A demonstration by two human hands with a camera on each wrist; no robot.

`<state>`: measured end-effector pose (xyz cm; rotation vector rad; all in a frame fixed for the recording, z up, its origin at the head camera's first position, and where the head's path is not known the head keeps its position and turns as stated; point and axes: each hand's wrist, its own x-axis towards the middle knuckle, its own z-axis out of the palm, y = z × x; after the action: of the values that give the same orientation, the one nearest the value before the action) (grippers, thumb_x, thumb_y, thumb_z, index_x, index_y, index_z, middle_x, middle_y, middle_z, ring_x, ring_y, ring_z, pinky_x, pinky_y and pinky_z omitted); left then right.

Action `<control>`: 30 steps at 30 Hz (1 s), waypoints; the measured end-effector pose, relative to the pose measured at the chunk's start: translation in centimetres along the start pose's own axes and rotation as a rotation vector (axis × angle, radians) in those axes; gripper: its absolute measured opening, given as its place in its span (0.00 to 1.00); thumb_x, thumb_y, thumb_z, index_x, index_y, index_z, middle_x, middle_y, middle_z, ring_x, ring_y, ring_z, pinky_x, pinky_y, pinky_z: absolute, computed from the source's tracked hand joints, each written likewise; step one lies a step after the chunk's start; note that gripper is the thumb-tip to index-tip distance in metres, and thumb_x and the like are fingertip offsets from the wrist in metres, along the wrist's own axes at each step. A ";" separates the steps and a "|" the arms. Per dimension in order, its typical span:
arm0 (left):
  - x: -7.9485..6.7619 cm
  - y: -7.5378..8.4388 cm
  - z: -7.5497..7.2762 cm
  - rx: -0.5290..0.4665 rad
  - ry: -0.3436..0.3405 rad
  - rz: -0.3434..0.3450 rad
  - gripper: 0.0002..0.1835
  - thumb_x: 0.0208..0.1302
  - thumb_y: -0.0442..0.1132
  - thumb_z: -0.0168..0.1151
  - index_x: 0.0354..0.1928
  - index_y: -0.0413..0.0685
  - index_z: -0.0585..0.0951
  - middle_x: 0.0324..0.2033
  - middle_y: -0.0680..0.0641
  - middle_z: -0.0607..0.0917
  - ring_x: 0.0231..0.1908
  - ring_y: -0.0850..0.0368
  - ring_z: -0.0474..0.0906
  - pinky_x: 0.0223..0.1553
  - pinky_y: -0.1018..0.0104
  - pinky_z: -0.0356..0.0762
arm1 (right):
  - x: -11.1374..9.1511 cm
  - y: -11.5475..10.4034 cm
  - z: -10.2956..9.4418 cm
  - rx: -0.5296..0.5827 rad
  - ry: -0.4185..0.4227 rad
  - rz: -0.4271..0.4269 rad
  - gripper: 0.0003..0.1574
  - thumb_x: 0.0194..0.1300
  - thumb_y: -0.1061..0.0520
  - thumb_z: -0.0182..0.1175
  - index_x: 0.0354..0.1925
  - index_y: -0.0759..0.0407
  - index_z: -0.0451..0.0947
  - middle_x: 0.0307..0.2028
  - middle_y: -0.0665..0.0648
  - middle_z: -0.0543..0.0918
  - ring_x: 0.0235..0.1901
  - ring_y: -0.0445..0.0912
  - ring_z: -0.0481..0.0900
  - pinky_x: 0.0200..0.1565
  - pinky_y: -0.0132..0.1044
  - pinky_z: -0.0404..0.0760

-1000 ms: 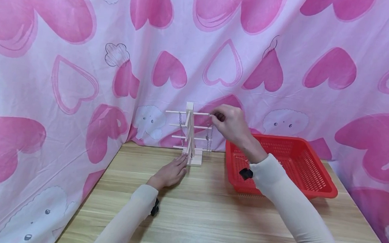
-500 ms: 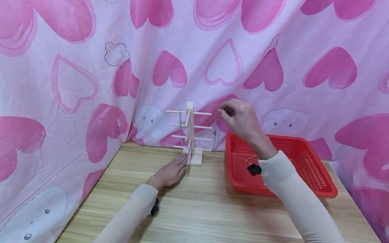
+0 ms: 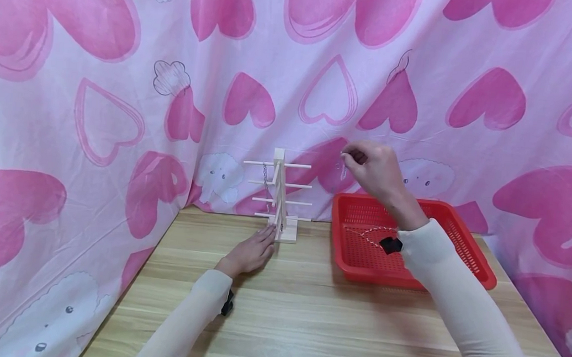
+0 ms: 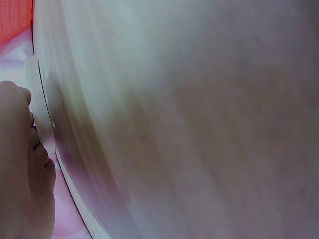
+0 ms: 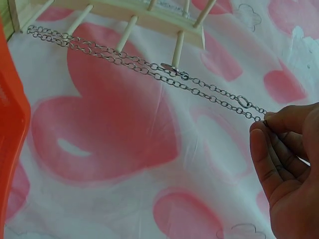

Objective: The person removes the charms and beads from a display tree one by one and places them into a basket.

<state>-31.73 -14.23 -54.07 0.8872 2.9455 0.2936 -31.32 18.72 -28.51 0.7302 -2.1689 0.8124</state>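
Note:
My right hand (image 3: 373, 168) pinches a silver chain necklace (image 5: 195, 91) between thumb and fingertips, over the back left part of the red basket. In the right wrist view the necklace hangs as two strands with a small ring and a flat pendant. A wooden peg rack (image 3: 280, 156) stands at the back of the table, apart from the right hand. My left hand (image 3: 251, 251) lies with straight fingers against the rack's base (image 3: 289, 235). Another chain (image 3: 266, 177) hangs from a left peg of the rack.
The red plastic basket (image 3: 338, 259) stands at the back right of the wooden table (image 3: 277, 310). Inside it lies a thin red and white string (image 3: 371, 241), partly hidden by the wrist camera (image 3: 391, 245). A pink heart-patterned cloth (image 3: 251, 101) rises behind the table.
My right hand has drawn the chain necklace off the rack's top right peg and carried it right, over the basket. The left hand stays at the base.

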 end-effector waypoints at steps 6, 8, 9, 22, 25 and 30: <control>0.1 -0.1 0.2 -0.002 -0.002 -0.001 0.33 0.88 0.50 0.36 0.85 0.41 0.53 0.86 0.42 0.51 0.86 0.44 0.47 0.86 0.51 0.52 | -0.3 1.2 -1.3 -0.022 0.018 0.034 0.07 0.69 0.68 0.66 0.41 0.65 0.91 0.35 0.62 0.91 0.32 0.51 0.85 0.39 0.20 0.76; 0.1 -0.2 0.4 -0.003 -0.005 -0.004 0.33 0.88 0.50 0.35 0.85 0.41 0.53 0.86 0.42 0.51 0.86 0.44 0.46 0.86 0.51 0.52 | -0.4 1.6 -1.7 -0.039 0.023 0.047 0.07 0.69 0.68 0.66 0.42 0.65 0.91 0.35 0.62 0.91 0.33 0.51 0.85 0.40 0.18 0.75; 0.1 -0.2 0.4 -0.003 -0.005 -0.003 0.33 0.88 0.50 0.35 0.85 0.41 0.53 0.86 0.42 0.51 0.86 0.44 0.46 0.86 0.51 0.52 | -0.4 1.8 -1.9 -0.051 0.025 0.051 0.08 0.69 0.68 0.66 0.42 0.64 0.91 0.35 0.62 0.91 0.33 0.52 0.86 0.40 0.18 0.76; 0.0 -0.1 0.2 -0.009 0.006 0.005 0.33 0.88 0.48 0.36 0.85 0.39 0.54 0.85 0.41 0.52 0.85 0.43 0.48 0.86 0.50 0.52 | -1.4 4.3 -4.4 -0.139 0.044 0.118 0.08 0.70 0.65 0.64 0.40 0.63 0.90 0.33 0.62 0.90 0.31 0.48 0.81 0.36 0.15 0.69; 0.0 -0.1 0.2 -0.014 0.007 -0.001 0.33 0.88 0.48 0.36 0.85 0.39 0.54 0.85 0.41 0.52 0.86 0.43 0.48 0.86 0.50 0.52 | -1.8 4.8 -5.0 -0.154 0.055 0.140 0.08 0.71 0.65 0.64 0.40 0.64 0.90 0.34 0.64 0.90 0.32 0.49 0.81 0.37 0.14 0.68; -0.1 0.0 0.1 -0.014 0.007 0.004 0.33 0.88 0.48 0.37 0.85 0.39 0.54 0.85 0.41 0.52 0.85 0.42 0.48 0.86 0.49 0.53 | -2.3 5.5 -6.1 -0.177 0.064 0.165 0.09 0.70 0.65 0.64 0.41 0.64 0.91 0.34 0.64 0.90 0.31 0.46 0.79 0.35 0.13 0.66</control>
<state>-31.70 -14.29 -54.15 0.8920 2.9449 0.3181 -31.27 27.22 -28.67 0.4354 -2.2297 0.7041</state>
